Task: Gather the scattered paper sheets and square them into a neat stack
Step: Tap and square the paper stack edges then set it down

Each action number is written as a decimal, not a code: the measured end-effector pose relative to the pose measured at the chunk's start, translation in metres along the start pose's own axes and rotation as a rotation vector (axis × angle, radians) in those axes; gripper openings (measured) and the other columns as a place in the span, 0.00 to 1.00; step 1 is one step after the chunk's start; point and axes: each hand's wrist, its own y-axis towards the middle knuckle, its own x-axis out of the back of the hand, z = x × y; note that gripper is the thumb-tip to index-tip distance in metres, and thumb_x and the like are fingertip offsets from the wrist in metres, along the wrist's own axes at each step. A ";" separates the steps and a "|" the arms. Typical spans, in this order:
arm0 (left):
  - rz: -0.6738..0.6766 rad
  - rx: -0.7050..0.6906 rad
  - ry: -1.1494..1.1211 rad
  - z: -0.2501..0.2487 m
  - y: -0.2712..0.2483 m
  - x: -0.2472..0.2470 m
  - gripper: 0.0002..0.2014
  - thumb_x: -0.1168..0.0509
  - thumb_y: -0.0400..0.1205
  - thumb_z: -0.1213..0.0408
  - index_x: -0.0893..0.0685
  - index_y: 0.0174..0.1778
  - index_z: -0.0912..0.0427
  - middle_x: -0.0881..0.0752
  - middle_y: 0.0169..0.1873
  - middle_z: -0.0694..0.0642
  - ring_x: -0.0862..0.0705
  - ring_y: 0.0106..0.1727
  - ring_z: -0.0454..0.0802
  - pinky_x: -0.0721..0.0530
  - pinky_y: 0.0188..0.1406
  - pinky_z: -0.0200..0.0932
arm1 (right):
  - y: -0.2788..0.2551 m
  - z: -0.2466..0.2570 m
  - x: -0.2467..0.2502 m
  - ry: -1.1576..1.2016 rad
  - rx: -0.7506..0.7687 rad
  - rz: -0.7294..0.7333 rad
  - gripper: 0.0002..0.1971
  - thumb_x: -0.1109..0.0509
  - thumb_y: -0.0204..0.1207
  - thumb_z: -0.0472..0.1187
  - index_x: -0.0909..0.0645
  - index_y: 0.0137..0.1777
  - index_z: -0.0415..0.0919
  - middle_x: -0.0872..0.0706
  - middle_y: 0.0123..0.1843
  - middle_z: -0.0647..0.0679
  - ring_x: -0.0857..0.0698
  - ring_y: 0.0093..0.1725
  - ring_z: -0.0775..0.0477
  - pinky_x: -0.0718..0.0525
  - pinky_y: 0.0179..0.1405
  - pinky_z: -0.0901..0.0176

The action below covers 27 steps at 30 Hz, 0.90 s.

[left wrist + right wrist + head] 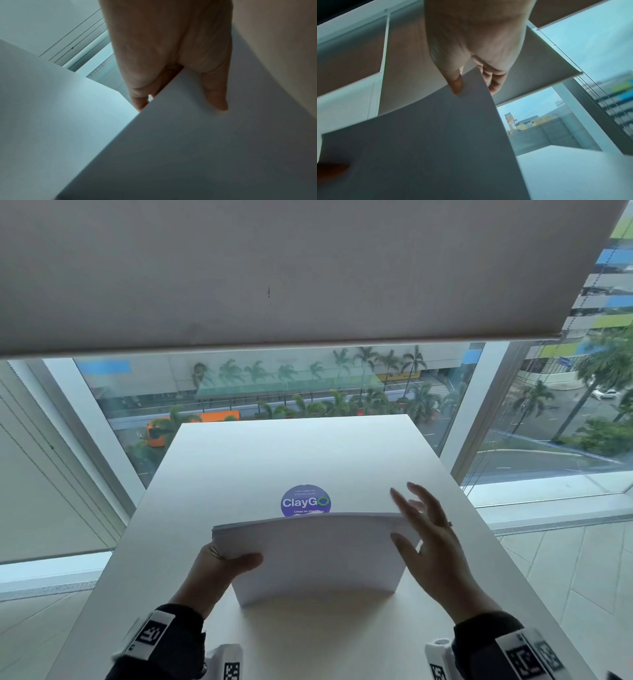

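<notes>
— While the paper stack [318, 556] stands on its lower edge on the white counter [239, 460], who holds it?
— Both hands. The left hand [219, 573] grips the left edge, thumb across the near face, fingers behind.
— And the right hand [431, 549]?
— Its thumb lies on the near face at the upper right corner; the fingers spread, fairly straight, behind the sheets. From the right wrist, thumb and fingers pinch that corner.
— Is the stack flat?
— No, it bows, its top edge curved.
— What lies beyond it?
— A round purple ClayGo sticker [305, 500] on the counter, partly hidden by the top edge.
</notes>
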 end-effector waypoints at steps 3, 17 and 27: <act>0.031 0.044 0.003 0.005 0.003 0.004 0.23 0.22 0.49 0.65 0.10 0.41 0.61 0.07 0.37 0.55 0.10 0.37 0.43 0.14 0.35 0.31 | -0.002 -0.002 0.003 -0.114 0.106 0.056 0.31 0.30 0.67 0.39 0.29 0.71 0.53 0.26 0.74 0.47 0.29 0.72 0.46 0.29 0.69 0.58; 0.077 0.054 -0.045 0.011 0.002 0.005 0.19 0.23 0.49 0.57 0.07 0.37 0.50 0.07 0.37 0.52 0.11 0.41 0.43 0.14 0.44 0.37 | 0.024 0.008 0.000 -0.246 0.138 0.078 0.17 0.19 0.56 0.29 0.12 0.46 0.42 0.13 0.34 0.49 0.14 0.37 0.41 0.17 0.34 0.60; -0.215 -0.099 -0.068 0.014 -0.007 -0.014 0.05 0.23 0.63 0.70 0.12 0.31 0.59 0.10 0.25 0.48 0.15 0.28 0.41 0.16 0.30 0.34 | 0.025 0.027 -0.007 -0.261 0.067 -0.165 0.09 0.34 0.68 0.39 0.11 0.39 0.40 0.11 0.30 0.48 0.13 0.28 0.42 0.18 0.26 0.61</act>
